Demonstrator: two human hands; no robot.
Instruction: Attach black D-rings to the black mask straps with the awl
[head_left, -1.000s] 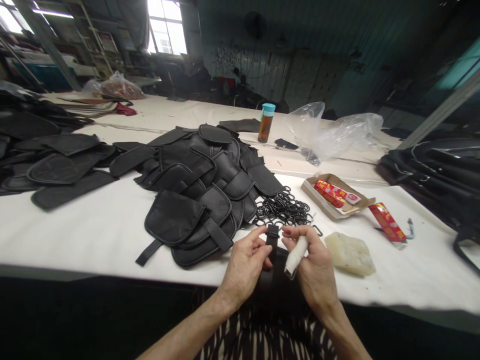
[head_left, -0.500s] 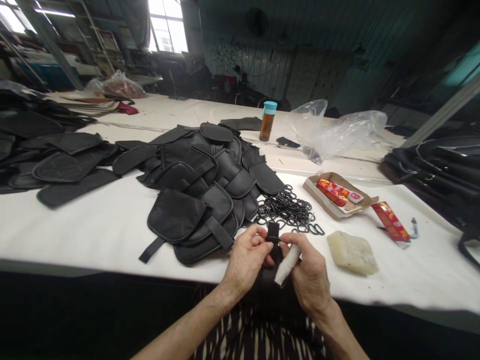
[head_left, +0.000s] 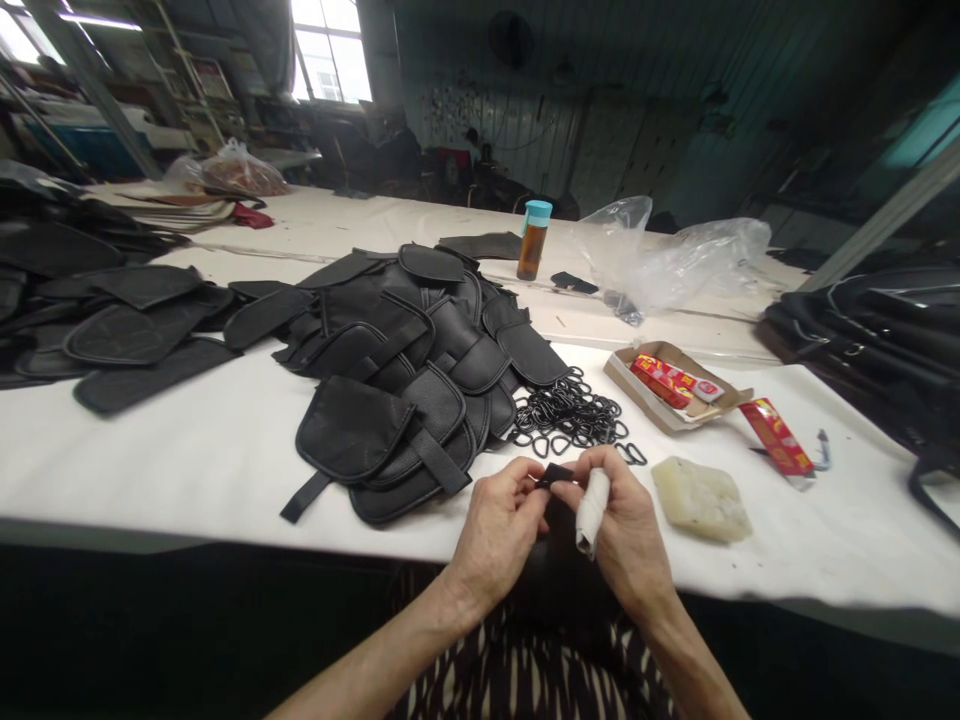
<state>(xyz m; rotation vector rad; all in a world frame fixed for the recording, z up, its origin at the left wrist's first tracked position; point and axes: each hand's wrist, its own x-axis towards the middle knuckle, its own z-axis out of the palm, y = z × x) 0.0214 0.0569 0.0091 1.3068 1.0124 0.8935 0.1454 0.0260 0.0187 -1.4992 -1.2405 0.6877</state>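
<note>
Between my hands, above my lap at the table's front edge, is a black webbing strap (head_left: 555, 474) on a dark leather piece that hangs down. My left hand (head_left: 501, 525) pinches the strap from one side, fingers closed. My right hand (head_left: 626, 535) pinches it from the other side; a finger of that hand wears a whitish wrap (head_left: 592, 512). The strap's end is folded over; the ring on it is hidden by my fingers. Just beyond lies a heap of black D-rings (head_left: 570, 412). To the left is a pile of black padded flaps (head_left: 356, 430) with straps.
More dark pieces (head_left: 135, 325) lie at the far left. On the right are a cardboard box (head_left: 679, 415) with red packets, a red packet (head_left: 776, 440) and a yellowish block (head_left: 701, 498). Farther back stand a bottle (head_left: 533, 245), plastic bags (head_left: 675, 260) and a black bag (head_left: 862, 330).
The strap end stood upright with a ring round it; now it is folded over between my fingers. My right hand has turned, and its wrapped finger points more downward.
</note>
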